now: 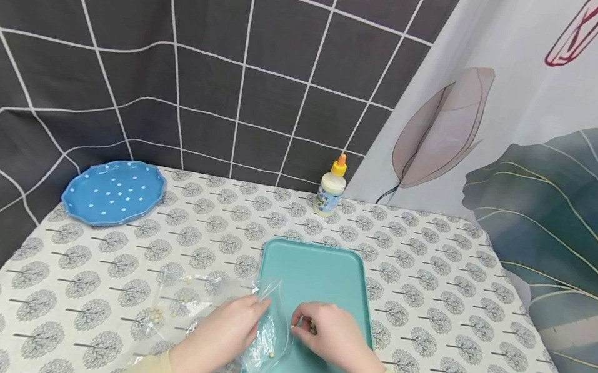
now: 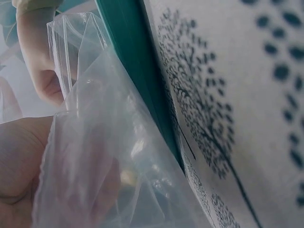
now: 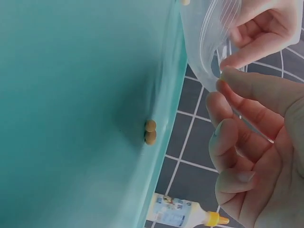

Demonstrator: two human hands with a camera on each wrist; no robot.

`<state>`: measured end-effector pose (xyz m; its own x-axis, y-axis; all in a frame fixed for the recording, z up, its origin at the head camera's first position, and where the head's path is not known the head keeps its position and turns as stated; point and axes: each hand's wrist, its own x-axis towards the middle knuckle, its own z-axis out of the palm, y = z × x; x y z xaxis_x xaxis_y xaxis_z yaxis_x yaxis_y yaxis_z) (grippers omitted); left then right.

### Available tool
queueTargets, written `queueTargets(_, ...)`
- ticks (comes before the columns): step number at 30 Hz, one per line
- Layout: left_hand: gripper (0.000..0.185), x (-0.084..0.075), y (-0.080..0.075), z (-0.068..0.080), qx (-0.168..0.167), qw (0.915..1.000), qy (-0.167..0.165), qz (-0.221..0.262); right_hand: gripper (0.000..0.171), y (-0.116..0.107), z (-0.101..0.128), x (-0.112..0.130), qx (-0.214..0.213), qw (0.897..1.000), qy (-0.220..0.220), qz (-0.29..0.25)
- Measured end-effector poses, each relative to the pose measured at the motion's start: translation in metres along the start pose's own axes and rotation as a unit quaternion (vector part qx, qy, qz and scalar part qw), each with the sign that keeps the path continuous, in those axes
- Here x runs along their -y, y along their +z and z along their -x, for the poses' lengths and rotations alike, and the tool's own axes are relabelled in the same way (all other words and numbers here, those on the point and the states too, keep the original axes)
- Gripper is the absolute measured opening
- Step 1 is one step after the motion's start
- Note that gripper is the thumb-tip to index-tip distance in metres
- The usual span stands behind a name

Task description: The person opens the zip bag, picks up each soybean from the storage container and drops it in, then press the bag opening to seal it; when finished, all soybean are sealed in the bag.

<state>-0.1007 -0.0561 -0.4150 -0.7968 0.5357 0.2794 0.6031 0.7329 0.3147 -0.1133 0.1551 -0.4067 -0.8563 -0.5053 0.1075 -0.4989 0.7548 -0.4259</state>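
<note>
My left hand grips a clear plastic zip bag near its mouth, over the left edge of a teal tray. One pale round bean shows low in the bag's right part. Further left, clear plastic lies on the cloth with several beans under it; whether it is the same bag I cannot tell. At the bag's mouth, my right hand pinches a tiny pale bean between thumb and forefinger, mostly hidden by the fingertips. Two tan beans lie touching on the tray below that hand.
Behind the tray stands a glue bottle with a yellow and orange cap. A blue plate with white dots is at the back left. Tree-patterned cloth covers the table, and a dark grid curtain hangs behind.
</note>
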Motion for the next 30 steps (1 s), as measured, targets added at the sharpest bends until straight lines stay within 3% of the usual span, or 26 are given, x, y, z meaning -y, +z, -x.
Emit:
queueTargets(15, 0.039, -0.001, 0.001, 0.000, 0.000, 1.0000, -0.002, 0.003, 0.009, -0.001, 0.002, -0.005, -0.002, 1.000, 0.017, -0.012)
queueTargets(25, 0.040, 0.000, 0.002, 0.000, 0.000, 1.0000, -0.007, 0.005, 0.012, -0.001, 0.006, -0.024, -0.019, 0.996, 0.076, 0.043)
queueTargets(30, 0.039, 0.000, 0.002, 0.000, -0.004, 1.0000, -0.004, 0.006, 0.022, 0.000, 0.007, -0.026, -0.010, 0.993, 0.094, 0.067)
